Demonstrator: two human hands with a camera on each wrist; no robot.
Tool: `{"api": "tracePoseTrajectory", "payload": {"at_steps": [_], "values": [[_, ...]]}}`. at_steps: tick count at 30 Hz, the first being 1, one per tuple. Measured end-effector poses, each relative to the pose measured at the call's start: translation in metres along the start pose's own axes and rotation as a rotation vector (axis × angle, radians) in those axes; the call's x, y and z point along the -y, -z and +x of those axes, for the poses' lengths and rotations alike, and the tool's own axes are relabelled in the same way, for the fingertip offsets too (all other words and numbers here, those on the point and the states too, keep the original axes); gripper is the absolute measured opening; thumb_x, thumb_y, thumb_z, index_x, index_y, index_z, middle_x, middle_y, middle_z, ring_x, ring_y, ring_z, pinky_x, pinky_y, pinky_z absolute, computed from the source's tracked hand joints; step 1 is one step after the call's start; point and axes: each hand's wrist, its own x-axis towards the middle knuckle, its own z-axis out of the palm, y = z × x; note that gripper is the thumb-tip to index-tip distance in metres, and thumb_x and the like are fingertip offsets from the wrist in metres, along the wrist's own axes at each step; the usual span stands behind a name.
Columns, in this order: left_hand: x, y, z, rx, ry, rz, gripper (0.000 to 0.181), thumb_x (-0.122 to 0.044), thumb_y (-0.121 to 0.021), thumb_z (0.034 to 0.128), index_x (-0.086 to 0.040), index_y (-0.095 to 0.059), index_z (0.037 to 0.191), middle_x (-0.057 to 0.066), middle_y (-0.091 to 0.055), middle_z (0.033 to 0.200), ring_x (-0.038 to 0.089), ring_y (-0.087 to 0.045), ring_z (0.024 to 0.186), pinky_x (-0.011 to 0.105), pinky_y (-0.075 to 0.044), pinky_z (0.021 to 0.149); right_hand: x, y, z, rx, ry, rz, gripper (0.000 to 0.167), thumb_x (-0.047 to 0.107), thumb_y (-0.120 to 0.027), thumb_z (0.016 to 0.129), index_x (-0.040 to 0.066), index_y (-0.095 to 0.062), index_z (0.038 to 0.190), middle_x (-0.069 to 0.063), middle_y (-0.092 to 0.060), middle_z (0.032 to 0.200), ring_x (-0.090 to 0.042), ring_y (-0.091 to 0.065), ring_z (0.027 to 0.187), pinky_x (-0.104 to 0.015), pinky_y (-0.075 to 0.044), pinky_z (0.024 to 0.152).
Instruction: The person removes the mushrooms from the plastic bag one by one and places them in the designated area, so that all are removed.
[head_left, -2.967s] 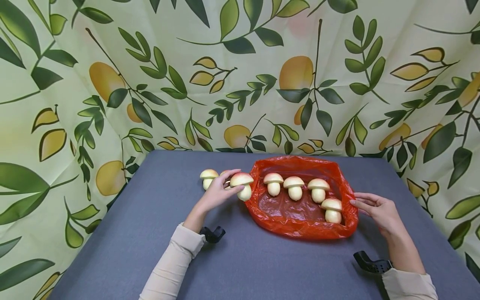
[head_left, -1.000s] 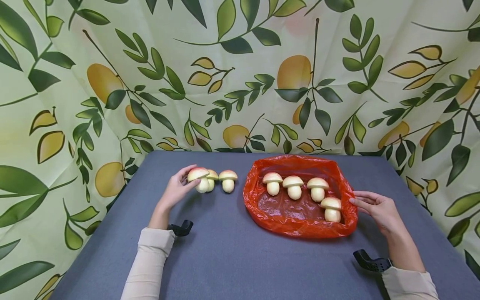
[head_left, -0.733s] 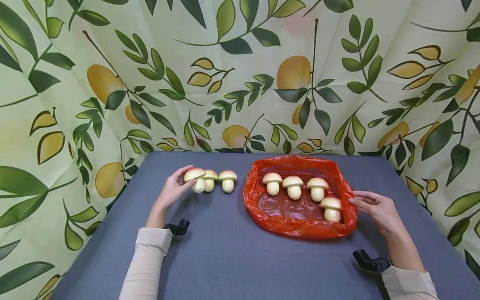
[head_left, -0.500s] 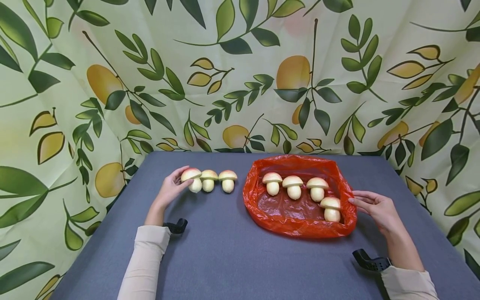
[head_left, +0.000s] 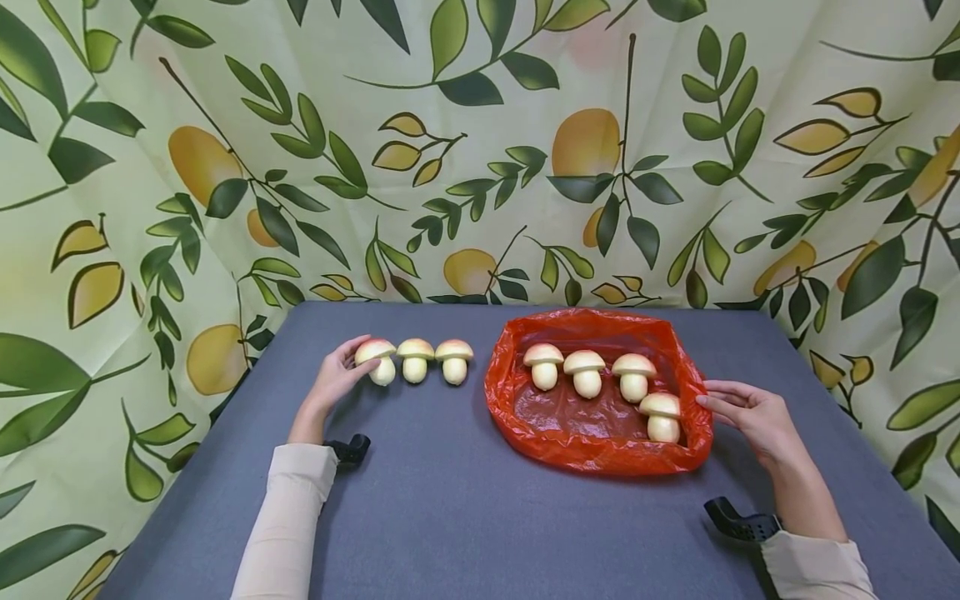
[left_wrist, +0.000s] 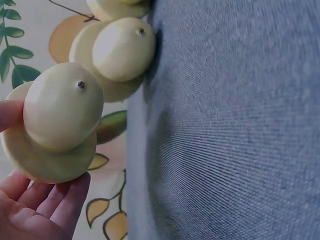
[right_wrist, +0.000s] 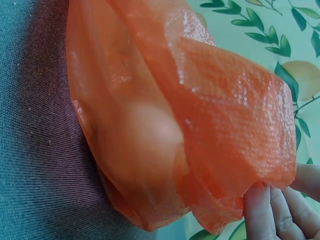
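Note:
At the left of a row of mushroom-shaped pieces, the left hand (head_left: 337, 375) holds one mushroom (head_left: 382, 370) between thumb and fingers. Two more, a middle mushroom (head_left: 415, 360) and a right one (head_left: 453, 362), stand beside it. In the left wrist view the held mushroom (left_wrist: 64, 107) has its stem end toward the camera, with the hand (left_wrist: 40, 207) around its cap. The right hand (head_left: 757, 421) pinches the right rim of a red plastic bag (head_left: 592, 462), which lies open with several mushrooms inside. In the right wrist view fingers (right_wrist: 260, 210) grip the bag's edge (right_wrist: 240, 115).
A grey cloth-covered table (head_left: 450, 517) carries everything. Behind and at the left hangs a curtain (head_left: 510, 200) printed with leaves and fruit. Black wrist devices (head_left: 742, 521) sit on both wrists.
The left hand has carried its mushroom from beside the bag leftward to the left end of the row. The right hand has stayed on the bag's rim.

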Motion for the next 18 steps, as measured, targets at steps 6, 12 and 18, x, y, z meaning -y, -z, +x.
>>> {"api": "tracePoseTrajectory", "payload": {"at_steps": [6, 12, 18], "values": [[0.007, 0.003, 0.008, 0.003, 0.021, 0.046, 0.061, -0.018, -0.059, 0.0953, 0.003, -0.034, 0.147, 0.024, -0.037, 0.152, 0.034, -0.040, 0.139, 0.022, -0.038, 0.105, 0.000, 0.000, 0.000, -0.003, -0.006, -0.008, 0.026, 0.016, -0.066, 0.091, 0.041, -0.068, 0.085, 0.026, -0.069, 0.078, 0.008, -0.065, 0.074, -0.013, -0.056, 0.065], [0.008, 0.004, 0.013, 0.005, 0.026, 0.073, 0.060, -0.017, -0.059, 0.0948, 0.005, -0.034, 0.145, 0.028, -0.038, 0.149, 0.040, -0.039, 0.139, 0.046, -0.033, 0.116, 0.000, 0.000, 0.001, -0.003, -0.008, -0.013, 0.027, 0.015, -0.066, 0.091, 0.041, -0.067, 0.085, 0.026, -0.069, 0.078, 0.009, -0.065, 0.074, -0.014, -0.056, 0.065], [0.008, 0.005, 0.018, 0.014, 0.034, 0.081, 0.060, -0.014, -0.059, 0.0943, 0.007, -0.034, 0.145, 0.031, -0.040, 0.147, 0.042, -0.039, 0.138, 0.049, -0.032, 0.117, -0.001, 0.000, 0.000, -0.004, -0.016, -0.039, 0.026, 0.018, -0.065, 0.092, 0.043, -0.066, 0.085, 0.028, -0.068, 0.079, 0.009, -0.065, 0.074, -0.013, -0.056, 0.066]]}}
